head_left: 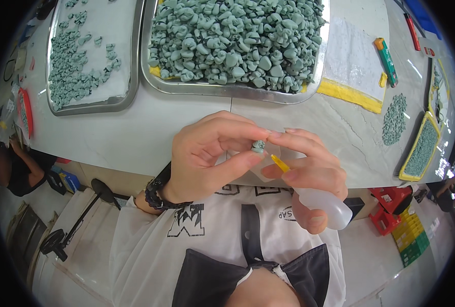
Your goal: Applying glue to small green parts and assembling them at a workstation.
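My left hand (207, 153) pinches a small grey-green moulded piece (258, 147) between thumb and fingertip, above the table's near edge. In my right hand (317, 171) is a translucent white squeeze bottle (332, 209), tilted. Its yellow nozzle (279, 163) points up and left, with the tip close beside the piece; whether they touch I cannot tell. My right fingertips reach over to the left ones. Beyond my hands, a metal tray (227, 93) is heaped with similar grey-green pieces.
A second metal tray (104, 106) at left holds fewer pieces on white lining. To the right lie a yellow-edged sheet (350, 94), a green-and-orange box cutter (387, 61), a patch of small pieces (394, 120) and a yellow-rimmed tray (410, 171). Other people sit at both sides.
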### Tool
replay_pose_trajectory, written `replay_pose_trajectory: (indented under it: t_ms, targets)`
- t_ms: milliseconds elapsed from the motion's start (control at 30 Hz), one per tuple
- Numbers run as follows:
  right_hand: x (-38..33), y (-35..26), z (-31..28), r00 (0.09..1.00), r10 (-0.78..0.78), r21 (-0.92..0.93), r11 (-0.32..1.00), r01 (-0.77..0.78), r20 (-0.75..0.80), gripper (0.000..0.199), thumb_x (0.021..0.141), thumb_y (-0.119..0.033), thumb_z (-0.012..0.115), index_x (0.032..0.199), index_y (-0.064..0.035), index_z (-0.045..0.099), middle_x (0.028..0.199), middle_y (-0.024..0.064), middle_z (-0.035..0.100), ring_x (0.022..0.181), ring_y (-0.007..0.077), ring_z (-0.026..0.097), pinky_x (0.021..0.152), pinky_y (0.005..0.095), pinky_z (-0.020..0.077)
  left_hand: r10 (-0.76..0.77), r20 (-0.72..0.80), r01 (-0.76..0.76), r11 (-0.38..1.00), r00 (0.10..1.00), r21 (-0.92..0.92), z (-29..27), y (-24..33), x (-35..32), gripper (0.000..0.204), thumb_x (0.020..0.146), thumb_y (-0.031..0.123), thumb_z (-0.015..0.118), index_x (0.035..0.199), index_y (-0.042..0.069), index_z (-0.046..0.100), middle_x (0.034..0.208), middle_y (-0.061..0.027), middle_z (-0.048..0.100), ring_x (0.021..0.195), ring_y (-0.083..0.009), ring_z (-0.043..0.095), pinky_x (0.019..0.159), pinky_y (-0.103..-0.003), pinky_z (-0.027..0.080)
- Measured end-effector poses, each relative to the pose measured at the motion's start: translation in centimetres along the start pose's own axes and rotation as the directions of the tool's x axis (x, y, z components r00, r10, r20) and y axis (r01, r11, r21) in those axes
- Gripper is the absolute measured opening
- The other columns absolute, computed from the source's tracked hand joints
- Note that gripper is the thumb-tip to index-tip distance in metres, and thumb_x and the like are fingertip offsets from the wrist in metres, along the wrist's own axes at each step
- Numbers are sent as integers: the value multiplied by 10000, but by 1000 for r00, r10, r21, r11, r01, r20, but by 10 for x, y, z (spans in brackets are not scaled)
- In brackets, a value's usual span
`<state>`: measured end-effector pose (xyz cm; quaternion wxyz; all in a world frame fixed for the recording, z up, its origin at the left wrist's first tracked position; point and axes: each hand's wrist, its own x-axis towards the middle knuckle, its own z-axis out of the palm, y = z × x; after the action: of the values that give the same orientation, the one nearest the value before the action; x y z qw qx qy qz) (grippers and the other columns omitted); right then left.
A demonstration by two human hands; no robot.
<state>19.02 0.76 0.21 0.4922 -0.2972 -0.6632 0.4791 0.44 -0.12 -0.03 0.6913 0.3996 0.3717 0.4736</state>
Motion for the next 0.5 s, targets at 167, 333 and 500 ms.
replay_pose_trajectory:
  t_ms: [167,333,500]
  targets:
    - [-3,-1,0,999,33,33,999,-33,-26,454,874,-450,382,881,-19,525,622,165,614,909,441,602,833,535,406,-35,21,36,999,999,-36,0,2,-1,299,758,-157,530,1051,-98,518,1044,-177,515,927,-209,576,793,-318,520]
    - [-4,-2,-1,999,53,29,998,-53,-2,434,869,-448,374,900,-31,493,602,192,599,902,465,594,861,553,381,-19,10,20,996,1000,-85,2,3,1,289,760,-152,528,1044,-98,518,1039,-178,516,925,-215,578,794,-328,530]
    - [-3,0,-3,999,38,28,999,-39,27,437,870,-449,372,915,-30,486,632,208,604,908,466,592,860,555,382,-38,11,39,997,999,-67,1,3,1,291,758,-151,530,1044,-97,518,1035,-178,516,927,-215,577,795,-327,528]
